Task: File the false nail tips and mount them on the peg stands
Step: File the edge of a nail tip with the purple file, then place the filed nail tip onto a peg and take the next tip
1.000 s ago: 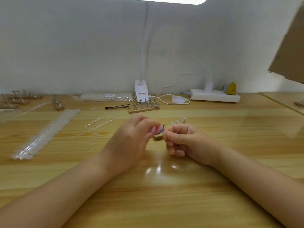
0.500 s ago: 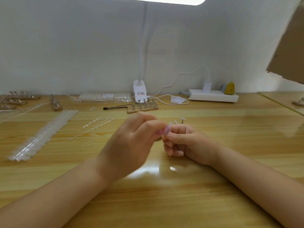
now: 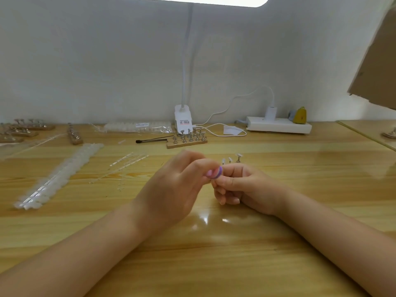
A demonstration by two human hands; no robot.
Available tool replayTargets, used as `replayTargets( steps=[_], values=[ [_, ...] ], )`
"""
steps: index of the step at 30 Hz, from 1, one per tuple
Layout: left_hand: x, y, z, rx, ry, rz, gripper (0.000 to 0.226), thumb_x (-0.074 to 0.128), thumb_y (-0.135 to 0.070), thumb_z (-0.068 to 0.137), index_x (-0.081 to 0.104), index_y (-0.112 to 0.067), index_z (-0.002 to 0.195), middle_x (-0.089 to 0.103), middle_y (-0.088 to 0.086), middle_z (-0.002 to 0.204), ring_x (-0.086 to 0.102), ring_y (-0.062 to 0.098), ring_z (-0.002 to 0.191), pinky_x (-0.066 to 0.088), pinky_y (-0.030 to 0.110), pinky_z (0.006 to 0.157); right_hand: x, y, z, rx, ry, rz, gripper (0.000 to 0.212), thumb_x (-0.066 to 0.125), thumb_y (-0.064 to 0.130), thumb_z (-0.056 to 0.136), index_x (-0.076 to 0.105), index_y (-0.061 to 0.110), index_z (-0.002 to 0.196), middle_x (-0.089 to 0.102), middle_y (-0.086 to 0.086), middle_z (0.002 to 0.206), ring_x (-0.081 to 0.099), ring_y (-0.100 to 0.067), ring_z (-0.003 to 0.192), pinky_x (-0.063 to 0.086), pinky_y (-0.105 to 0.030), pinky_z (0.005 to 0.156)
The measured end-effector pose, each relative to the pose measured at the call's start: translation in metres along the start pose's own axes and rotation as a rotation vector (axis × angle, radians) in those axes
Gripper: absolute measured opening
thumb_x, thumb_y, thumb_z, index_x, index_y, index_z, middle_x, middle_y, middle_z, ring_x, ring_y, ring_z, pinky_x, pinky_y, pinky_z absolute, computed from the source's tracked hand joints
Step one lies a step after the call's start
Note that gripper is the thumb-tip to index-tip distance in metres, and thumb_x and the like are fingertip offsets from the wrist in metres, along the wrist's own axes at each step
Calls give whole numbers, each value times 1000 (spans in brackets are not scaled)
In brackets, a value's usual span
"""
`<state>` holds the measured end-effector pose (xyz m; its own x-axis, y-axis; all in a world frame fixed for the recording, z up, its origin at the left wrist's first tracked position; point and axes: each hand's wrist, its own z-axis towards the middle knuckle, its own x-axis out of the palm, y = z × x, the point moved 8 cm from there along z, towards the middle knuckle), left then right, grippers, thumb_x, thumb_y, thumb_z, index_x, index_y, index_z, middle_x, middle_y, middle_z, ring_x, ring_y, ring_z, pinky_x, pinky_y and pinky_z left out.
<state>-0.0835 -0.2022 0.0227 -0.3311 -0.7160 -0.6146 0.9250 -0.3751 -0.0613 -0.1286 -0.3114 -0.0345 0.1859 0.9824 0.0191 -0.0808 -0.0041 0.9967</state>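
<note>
Pinching a small purple-and-pink nail file (image 3: 216,173) between curled fingers, the left hand (image 3: 175,187) meets the right hand (image 3: 242,183) above the wooden table (image 3: 214,264). Right fingers curl tight at the file's edge; whether they pinch a nail tip is hidden. Three pegs of a stand (image 3: 230,159) peek up behind the knuckles. Further back, another wooden peg stand (image 3: 187,139); translucent tip strips (image 3: 57,176) lie left. Lamp-base (image 3: 183,121) label unreadable.
</note>
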Motion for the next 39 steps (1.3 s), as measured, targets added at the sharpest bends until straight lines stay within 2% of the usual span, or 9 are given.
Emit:
replayTargets(
  steps=[7, 11, 15, 20, 24, 28, 33, 36, 39],
  values=[
    [1, -5, -1, 41, -2, -47, 18, 55, -7, 94, 50, -12, 110, 57, 10, 98, 57, 19, 84, 50, 28, 77, -2, -1, 0, 1, -13, 15, 10, 55, 15, 85, 62, 9, 82, 53, 0, 66, 56, -14, 59, 34, -16, 46],
    [-1, 24, -8, -152, 39, 64, 18, 63, 4, 86, 62, -1, 104, 58, 13, 95, 60, 26, 78, 54, 41, 70, 0, 0, -1, -4, 2, 42, 21, 54, 15, 86, 70, 21, 72, 52, 1, 65, 56, -14, 60, 32, -18, 48],
    [-3, 3, 1, -2, -30, -74, 19, 57, -4, 92, 53, -8, 110, 57, 11, 98, 56, 15, 88, 49, 25, 80, -1, 0, 0, 1, 3, 23, 15, 54, 15, 86, 67, 14, 78, 53, 0, 66, 56, -14, 60, 33, -17, 48],
    [5, 29, -10, -213, 90, -48, 21, 62, 2, 88, 61, 0, 108, 59, 12, 100, 60, 22, 84, 54, 41, 74, 0, 0, 0, 2, -9, 15, 19, 56, 17, 86, 70, 21, 72, 53, 1, 65, 56, -14, 60, 33, -18, 47],
    [-1, 9, 0, -56, -4, -142, 22, 56, -3, 91, 54, -7, 113, 57, 9, 102, 58, 16, 88, 51, 25, 80, -2, -1, 0, -1, -25, 4, 15, 57, 16, 85, 68, 16, 75, 53, 0, 65, 56, -14, 59, 34, -17, 46],
    [6, 22, -7, -161, 107, -23, 23, 63, 5, 87, 62, 0, 110, 59, 11, 101, 59, 19, 85, 54, 38, 75, -2, -1, 0, 6, -26, 10, 18, 57, 16, 86, 69, 20, 73, 54, 0, 65, 56, -13, 58, 34, -17, 46],
    [1, 8, 2, -79, 45, -86, 21, 58, 0, 91, 60, -4, 112, 58, 10, 102, 59, 17, 89, 50, 27, 80, -5, -2, 1, 7, -48, 4, 10, 61, 17, 84, 68, 14, 79, 54, -1, 66, 56, -14, 58, 36, -16, 44],
    [8, 27, -6, -248, 141, -4, 19, 58, 0, 92, 65, -4, 109, 58, 9, 100, 59, 22, 85, 51, 34, 78, -5, -1, 0, -5, -47, 55, 14, 59, 16, 85, 70, 19, 76, 57, 2, 65, 56, -13, 58, 36, -15, 44],
    [2, 55, -17, -452, 126, 123, 19, 56, -8, 94, 65, -9, 110, 58, 10, 99, 58, 26, 84, 48, 36, 75, -6, 0, 1, -11, -72, 72, 16, 59, 17, 84, 70, 20, 74, 60, 4, 65, 55, -13, 57, 35, -16, 44]
  ],
)
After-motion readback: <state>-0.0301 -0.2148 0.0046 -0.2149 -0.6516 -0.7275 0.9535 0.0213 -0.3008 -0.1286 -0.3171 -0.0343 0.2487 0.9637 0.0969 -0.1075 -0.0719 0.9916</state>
